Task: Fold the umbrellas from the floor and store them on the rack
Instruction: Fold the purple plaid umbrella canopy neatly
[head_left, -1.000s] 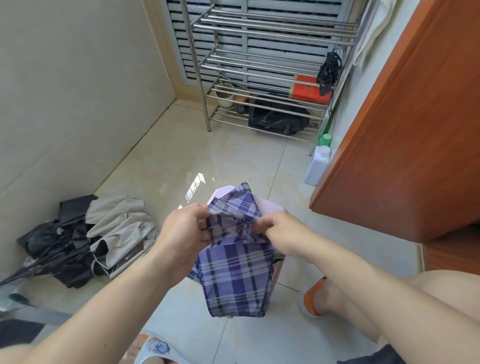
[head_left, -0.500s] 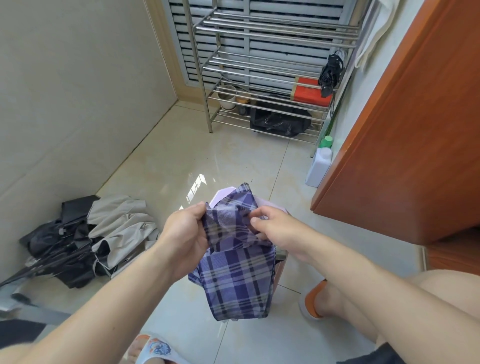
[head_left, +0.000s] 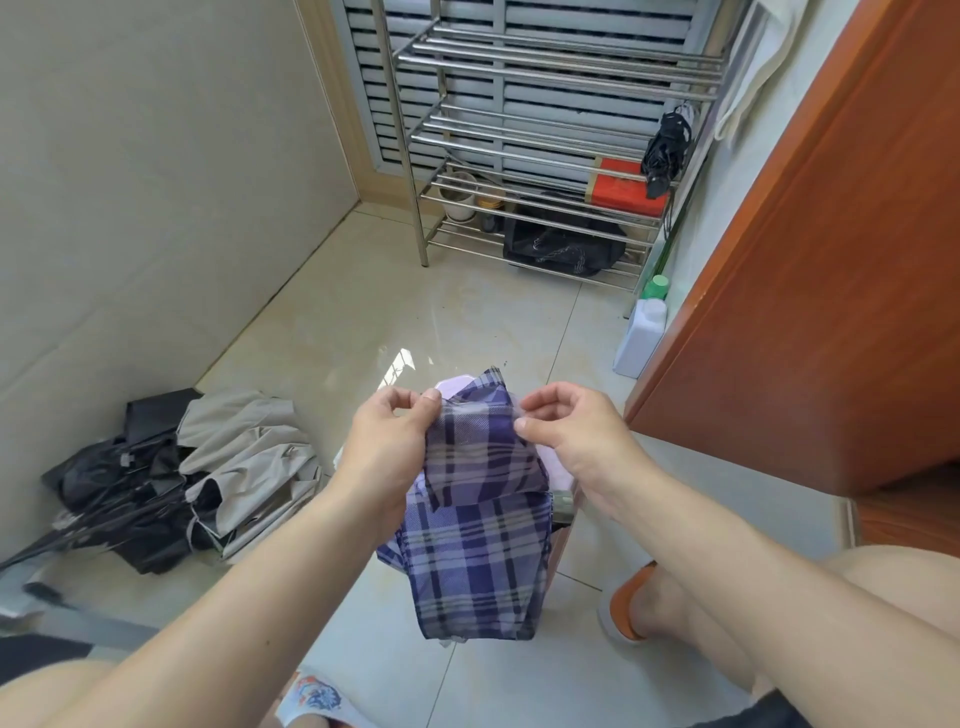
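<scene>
A purple plaid umbrella (head_left: 475, 551) hangs collapsed in front of me, its cloth bunched and drooping toward the floor. My left hand (head_left: 387, 447) pinches the top edge of its cloth on the left. My right hand (head_left: 569, 431) pinches the same edge on the right, stretching a flap between them. A pale pink lining shows behind the plaid. On the floor at the left lies a heap of beige (head_left: 244, 467) and black (head_left: 114, 499) umbrellas, unfolded. The steel rack (head_left: 524, 135) stands against the far louvred wall, with a folded black umbrella (head_left: 665, 150) hanging at its right end.
The rack holds a red box (head_left: 623, 189), a black bag (head_left: 563, 247) and a white pot (head_left: 460, 197). A white bottle with a green cap (head_left: 641, 332) stands by an orange-brown door (head_left: 831, 249) on the right. My foot in an orange slipper (head_left: 626, 605) rests on the tiles.
Both hands have lifted and moved apart, from bunching the cloth at the middle to pinching its top edge and spreading a flap flat.
</scene>
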